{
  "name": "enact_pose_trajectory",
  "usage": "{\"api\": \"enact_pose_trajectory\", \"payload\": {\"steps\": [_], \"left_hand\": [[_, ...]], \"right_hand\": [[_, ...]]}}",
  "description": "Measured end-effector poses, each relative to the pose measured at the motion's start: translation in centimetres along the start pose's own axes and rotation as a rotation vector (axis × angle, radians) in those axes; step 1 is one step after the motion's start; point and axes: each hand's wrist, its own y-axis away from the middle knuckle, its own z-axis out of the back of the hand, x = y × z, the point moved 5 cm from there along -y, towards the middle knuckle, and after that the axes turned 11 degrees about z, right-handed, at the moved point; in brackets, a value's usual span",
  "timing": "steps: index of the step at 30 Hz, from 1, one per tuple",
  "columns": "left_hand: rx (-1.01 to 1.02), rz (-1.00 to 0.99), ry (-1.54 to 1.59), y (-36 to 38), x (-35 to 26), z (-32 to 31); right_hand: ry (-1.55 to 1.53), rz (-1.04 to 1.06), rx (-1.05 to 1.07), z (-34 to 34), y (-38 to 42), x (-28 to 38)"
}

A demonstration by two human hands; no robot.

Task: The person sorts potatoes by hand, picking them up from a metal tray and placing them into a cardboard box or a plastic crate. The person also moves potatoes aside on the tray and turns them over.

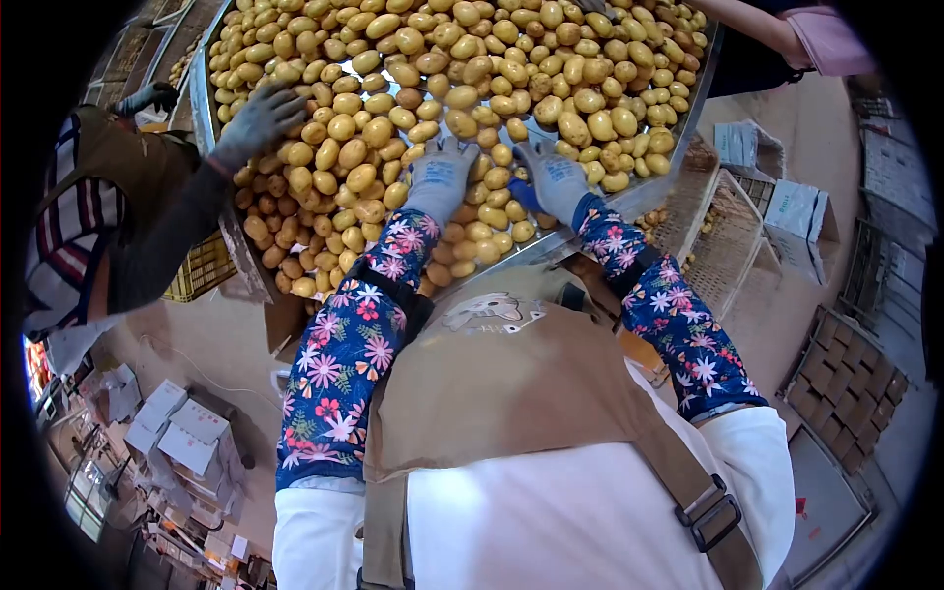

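Many yellow-brown potatoes (349,152) cover a metal sorting table (691,123). My left hand (442,177), in a grey glove, lies on the potatoes near the table's front edge, palm down with its fingers spread. To the right, my right hand (553,179), also gloved and with blue at the thumb, rests with fingers apart beside more potatoes, close to the front rim. No potato shows inside either hand. Small bare patches of metal appear between the potatoes around my hands.
At the left, a co-worker's gloved hand (261,126) reaches over the potatoes. Another person's forearm (757,29) extends at the upper right. A yellow crate (200,267) stands below left; open cartons (795,211) and a mesh-like chute (723,221) are at the right.
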Motion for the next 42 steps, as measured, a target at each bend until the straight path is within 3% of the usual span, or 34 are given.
{"api": "enact_pose_trajectory", "payload": {"steps": [2, 6, 8, 10, 12, 14, 16, 20, 21, 22, 24, 25, 26, 28, 30, 31, 32, 34, 35, 36, 38, 40, 41, 42], "left_hand": [[0.017, -0.002, 0.047, -0.1, 0.3, 0.4], [0.044, 0.039, 0.129, 0.1, 1.2, 1.4], [-0.114, 0.096, 0.469, -0.4, 2.1, 3.4], [-0.114, 0.13, 0.477, -0.9, 1.5, 5.1], [-0.135, 0.013, 0.532, -2.4, 0.2, 6.5], [-0.107, -0.069, 0.508, -4.0, -0.7, 5.2], [0.201, -0.209, 0.279, -4.7, -2.7, 3.3], [0.112, -0.119, 0.313, -3.6, -2.4, 2.9], [0.137, -0.046, 0.305, -3.6, -1.5, 1.8], [0.137, -0.039, 0.308, -3.3, -1.1, 1.2], [0.211, -0.041, 0.31, -2.1, -0.5, -0.7], [0.105, -0.097, 0.246, -0.9, -0.6, -0.9], [0.106, -0.091, 0.247, -0.2, -0.4, -0.9], [0.198, -0.107, 0.447, 1.3, -0.1, -0.8], [0.227, -0.092, 0.504, 3.1, -0.1, 1.1], [0.296, -0.024, 0.51, 3.7, 0.2, 1.2], [0.362, 0.044, 0.515, 4.2, 0.5, 0.9], [0.307, 0.079, 0.558, 4.4, 1.2, 0.8], [0.177, 0.14, 0.655, 4.3, 2.0, 1.2], [0.042, 0.198, 0.748, 4.1, 2.9, 1.8], [0.044, 0.268, 0.66, 3.1, 3.9, 3.1], [-0.243, 0.129, 0.471, 1.9, 3.9, 5.1], [-0.1, 0.116, 0.351, 1.1, 3.3, 5.9], [-0.101, 0.122, 0.361, 0.1, 3.0, 5.6]], "right_hand": [[0.099, 0.069, 0.019, -0.7, -0.6, 0.9], [0.013, 0.049, 0.099, -1.1, -1.8, -0.6], [-0.013, 0.022, 0.116, 0.6, -1.3, 0.5], [-0.01, 0.101, 0.083, 0.2, -1.4, 0.6], [0.095, 0.098, 0.028, -1.0, -1.9, 0.4], [0.08, 0.107, -0.009, -0.8, -1.4, 0.5], [0.013, 0.147, 0.044, -0.3, -1.2, 0.3], [-0.118, 0.168, 0.126, -0.2, -0.4, 0.3], [-0.201, 0.332, -0.09, -0.5, 0.1, 0.2], [-0.2, 0.338, -0.086, -0.2, 0.5, 0.0], [-1.2, 0.189, -0.067, -0.1, 1.9, -0.5], [-1.446, 0.315, -0.103, 0.4, 2.8, -1.0], [-1.935, 0.216, -0.107, -0.4, 2.4, -1.7], [-1.41, 0.576, -0.72, 3.3, 3.0, -1.8], [-0.453, 0.471, -0.903, 6.9, 2.9, -1.6], [-1.178, 0.554, -1.024, 6.6, 1.8, -2.5], [-1.813, 0.547, -0.67, 5.1, -1.0, -5.4], [-1.526, 0.596, -0.543, 5.7, -3.0, -4.3], [-0.863, 0.385, -0.448, 7.0, -3.5, -2.8], [-0.685, 0.032, -0.335, 7.2, -3.4, -0.9], [-0.15, 0.307, -0.116, 3.2, -3.7, 1.2], [-0.018, 0.336, -0.242, 0.7, -1.4, 3.0], [0.003, 0.391, -0.255, 1.1, -0.7, 3.3], [0.011, 0.396, -0.248, 1.7, -0.4, 3.0]]}}
